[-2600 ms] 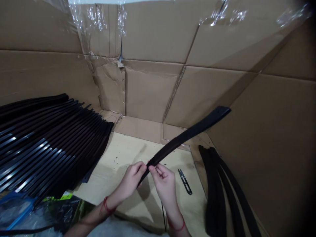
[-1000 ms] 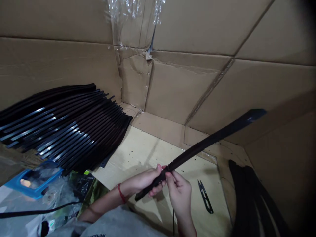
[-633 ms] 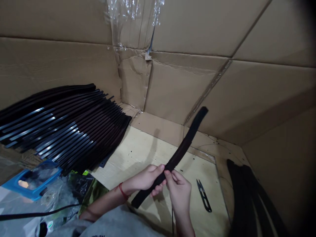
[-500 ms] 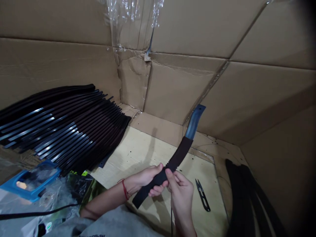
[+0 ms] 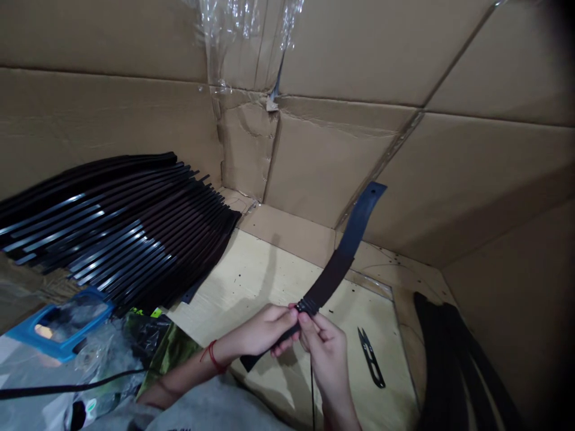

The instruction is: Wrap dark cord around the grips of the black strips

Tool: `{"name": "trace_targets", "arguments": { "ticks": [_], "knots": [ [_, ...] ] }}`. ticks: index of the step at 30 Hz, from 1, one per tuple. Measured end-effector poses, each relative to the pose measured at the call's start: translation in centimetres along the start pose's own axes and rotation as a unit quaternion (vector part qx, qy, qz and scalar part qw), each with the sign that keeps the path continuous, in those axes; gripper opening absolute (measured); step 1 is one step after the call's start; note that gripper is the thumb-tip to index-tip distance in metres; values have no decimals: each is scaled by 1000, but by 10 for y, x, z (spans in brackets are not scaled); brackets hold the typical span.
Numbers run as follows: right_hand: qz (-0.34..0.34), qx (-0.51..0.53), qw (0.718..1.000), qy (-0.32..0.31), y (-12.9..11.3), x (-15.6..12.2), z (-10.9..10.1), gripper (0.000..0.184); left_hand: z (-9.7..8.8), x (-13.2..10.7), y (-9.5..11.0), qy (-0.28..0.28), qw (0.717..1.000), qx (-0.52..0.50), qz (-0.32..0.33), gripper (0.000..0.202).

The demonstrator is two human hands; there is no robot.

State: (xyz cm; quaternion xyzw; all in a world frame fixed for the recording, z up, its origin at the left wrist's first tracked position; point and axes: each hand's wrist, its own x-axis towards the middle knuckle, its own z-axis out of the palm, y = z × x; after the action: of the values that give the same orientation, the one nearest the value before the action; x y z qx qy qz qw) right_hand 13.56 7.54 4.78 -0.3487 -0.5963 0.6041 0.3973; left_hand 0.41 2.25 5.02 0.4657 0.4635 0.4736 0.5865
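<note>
The curved flat black strip is held up over the pale tabletop, slanting away from the person, the hole in its bare far end in plain view. Both hands are close together on it: the left hand grips the near part, thumb on top, while the right hand pinches its edge beside ridged bands near the close end of a dark brown sleeve. A thin dark cord hangs below the right hand; whether those fingers also grip it, I cannot tell. The step in hand looks like binding or neatening those bands — the next move would call for a firm left grip and small, even right-hand tension. Black thread snips lie untouched to the right, with stacked strips piled at the left.
</note>
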Motion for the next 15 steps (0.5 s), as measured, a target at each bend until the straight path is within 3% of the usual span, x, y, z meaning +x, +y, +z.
{"name": "trace_targets", "arguments": {
  "ticks": [3, 4, 5, 6, 9, 12, 15],
  "knots": [
    [23, 13, 999, -37, 10, 2, 5, 45, -23, -22, -3, 87, 992, 90, 32, 43],
    [31, 18, 998, -43, 14, 3, 6, 46, -37, -32, -5, 176, 949, 254, 70, 37],
    [40, 25, 998, -45, 18, 3, 5, 46, -53, -43, -8, 304, 855, 410, 91, 35],
    [46, 33, 998, -42, 22, 4, 4, 47, -71, -56, -12, 379, 805, 449, 84, 33],
    [61, 55, 996, -37, 29, 6, 0, 49, -125, -89, -22, 529, 679, 507, 56, 34],
    [79, 62, 994, -40, 30, 8, 1, 51, -160, -106, -28, 577, 590, 563, 41, 33],
    [97, 62, 992, -44, 29, 11, 4, 54, -173, -104, -30, 566, 553, 609, 40, 32]
  ]
}}
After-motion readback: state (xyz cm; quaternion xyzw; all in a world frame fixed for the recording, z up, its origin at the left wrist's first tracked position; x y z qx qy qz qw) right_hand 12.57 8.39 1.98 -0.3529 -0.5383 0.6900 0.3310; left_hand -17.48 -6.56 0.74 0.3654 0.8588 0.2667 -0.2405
